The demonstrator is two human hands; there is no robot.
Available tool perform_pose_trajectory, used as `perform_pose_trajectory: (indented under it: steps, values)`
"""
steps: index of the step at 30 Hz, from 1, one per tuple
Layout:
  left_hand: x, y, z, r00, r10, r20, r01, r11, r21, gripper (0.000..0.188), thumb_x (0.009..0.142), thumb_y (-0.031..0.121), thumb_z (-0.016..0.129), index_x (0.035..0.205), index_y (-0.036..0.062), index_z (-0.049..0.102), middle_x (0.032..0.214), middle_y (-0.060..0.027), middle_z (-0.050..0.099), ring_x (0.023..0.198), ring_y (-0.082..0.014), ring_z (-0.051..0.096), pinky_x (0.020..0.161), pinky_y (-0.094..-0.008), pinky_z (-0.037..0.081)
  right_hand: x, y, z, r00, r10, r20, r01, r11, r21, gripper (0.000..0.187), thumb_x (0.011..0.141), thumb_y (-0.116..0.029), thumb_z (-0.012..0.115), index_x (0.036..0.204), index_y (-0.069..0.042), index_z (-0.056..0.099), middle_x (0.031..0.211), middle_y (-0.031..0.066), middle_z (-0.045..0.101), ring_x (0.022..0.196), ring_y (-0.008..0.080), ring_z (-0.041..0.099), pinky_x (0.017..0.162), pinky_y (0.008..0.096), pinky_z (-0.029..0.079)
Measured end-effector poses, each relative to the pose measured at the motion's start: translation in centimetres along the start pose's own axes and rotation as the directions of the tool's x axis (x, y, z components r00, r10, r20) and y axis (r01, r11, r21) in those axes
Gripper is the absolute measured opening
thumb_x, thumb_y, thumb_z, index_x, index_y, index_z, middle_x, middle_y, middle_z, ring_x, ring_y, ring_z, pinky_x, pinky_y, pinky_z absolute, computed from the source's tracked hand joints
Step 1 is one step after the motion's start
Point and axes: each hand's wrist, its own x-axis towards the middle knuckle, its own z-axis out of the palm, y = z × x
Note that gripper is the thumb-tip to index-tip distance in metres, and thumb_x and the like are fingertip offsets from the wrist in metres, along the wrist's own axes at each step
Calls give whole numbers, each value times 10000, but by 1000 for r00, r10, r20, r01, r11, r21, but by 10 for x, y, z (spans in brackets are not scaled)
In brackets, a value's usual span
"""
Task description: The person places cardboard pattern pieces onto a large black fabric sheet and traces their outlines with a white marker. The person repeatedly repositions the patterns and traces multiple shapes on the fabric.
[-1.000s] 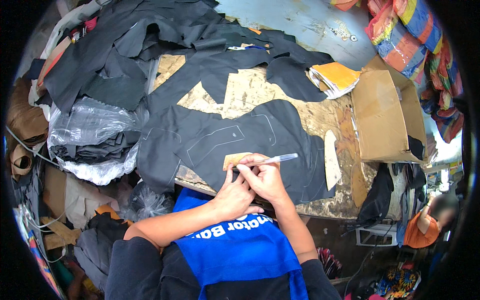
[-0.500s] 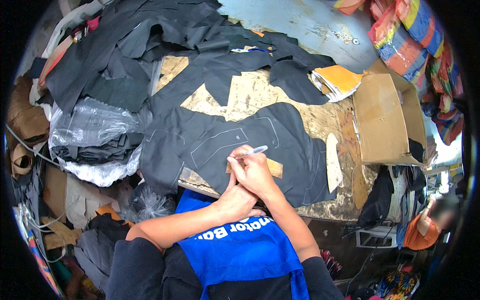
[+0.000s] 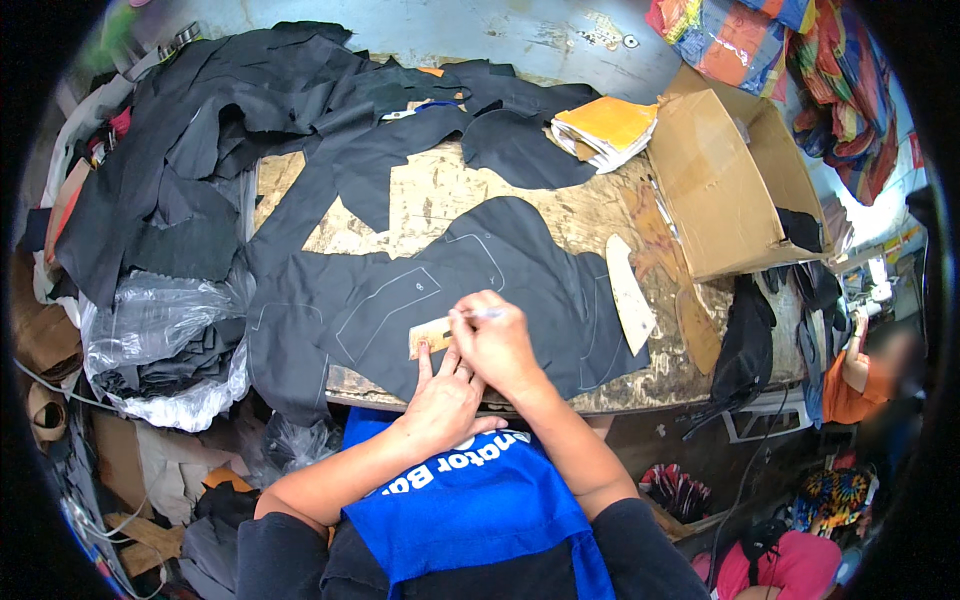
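A wooden worktable (image 3: 430, 172) spread before a person in a blue apron, a heap of black material (image 3: 215, 130) across its far left side. Nearer lay a black sheet (image 3: 545, 255) marked with pale outlines. A cardboard box (image 3: 712, 195) stood on its right, and a clear plastic bag (image 3: 150, 300) of black pieces sat to its left. The person's left hand (image 3: 447, 403) was splayed palm down, while the right hand (image 3: 492, 345) overlapped it in view; whether the two touched could not be told. A curved cream pattern piece (image 3: 628, 300) rested toward the sheet's right edge. On the sheet, a tan pattern piece (image 3: 427, 336), partly hidden, was held down under the left fingertips. Smallest of all, a pen (image 3: 486, 313) was pinched in the right fingers.
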Motion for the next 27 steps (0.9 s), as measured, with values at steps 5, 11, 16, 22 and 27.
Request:
perform_pose_trajectory:
  steps: [5, 11, 16, 22, 27]
  values:
    - [8, 7, -11, 997, -42, -59, 43, 999, 26, 989, 725, 591, 656, 1384, -65, 321, 1413, -226, 366, 1350, -403, 271, 989, -700, 237, -3, 21, -22, 992, 104, -75, -98, 992, 82, 102, 775, -108, 643, 742, -12, 636, 707, 145, 649, 681, 305, 646, 634, 380, 513]
    - [21, 11, -29, 997, -61, -51, 67, 991, 115, 842, 724, 537, 686, 1298, -34, 454, 1342, -191, 459, 1209, -344, 436, 884, -601, 422, -19, 34, -39, 967, 195, -162, -185, 980, 77, 99, 821, -52, 643, 783, 37, 622, 628, 88, 631, 549, 93, 589, 524, 248, 475]
    - [32, 13, -43, 997, -77, 11, 76, 993, 95, 727, 752, 508, 672, 1236, -15, 525, 1314, -170, 493, 1160, -338, 469, 890, -504, 461, -31, 40, -39, 942, 248, -225, -206, 959, 195, 74, 845, -27, 626, 808, 36, 615, 659, 62, 625, 595, 73, 578, 531, 232, 468]
    - [49, -3, -55, 989, -43, 139, 39, 999, 31, 486, 877, 433, 549, 1103, 12, 637, 1240, -165, 550, 1101, -355, 516, 889, -434, 474, -35, 39, -37, 964, 110, -243, -95, 993, 73, 77, 839, -32, 629, 803, 32, 605, 647, 96, 628, 580, 133, 613, 533, 259, 475]
    - [78, -27, -68, 948, 6, 319, 33, 993, -116, 527, 968, 441, 358, 1030, 12, 658, 1109, -231, 605, 993, -422, 575, 915, -447, 447, -45, 20, -61, 991, 128, 28, -124, 986, -110, 87, 803, -47, 645, 793, 37, 624, 645, 131, 624, 568, 168, 626, 528, 290, 471]
